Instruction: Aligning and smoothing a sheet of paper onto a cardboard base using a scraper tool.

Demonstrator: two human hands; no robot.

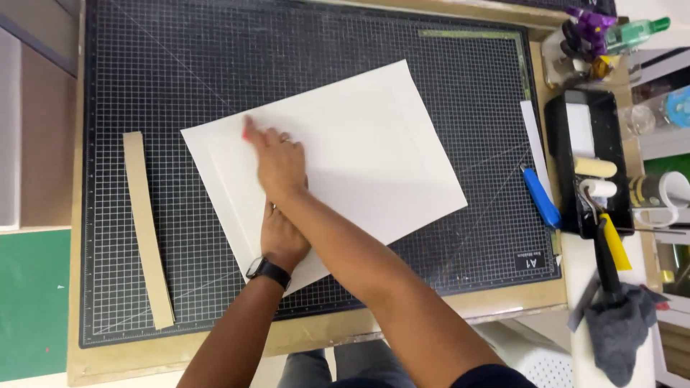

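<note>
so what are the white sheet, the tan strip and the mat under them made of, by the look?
White sheet: likely matte card or paper board; it lies flat and stiff, no gloss. Tan strip: probably kraft card or greyboard, dull brown. Mat: looks like a rubbery vinyl cutting mat, dark with a printed grid.

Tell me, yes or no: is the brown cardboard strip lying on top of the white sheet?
No, the brown cardboard strip lies on the cutting mat, left of the white sheet and apart from it.

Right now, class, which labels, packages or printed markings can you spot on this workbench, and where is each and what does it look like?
Small white printed label: near right corner of the black gridded cutting mat.
Green clear plastic bottle: top right, lying tilted.
Mug with yellow-black striped band: right edge.
</note>
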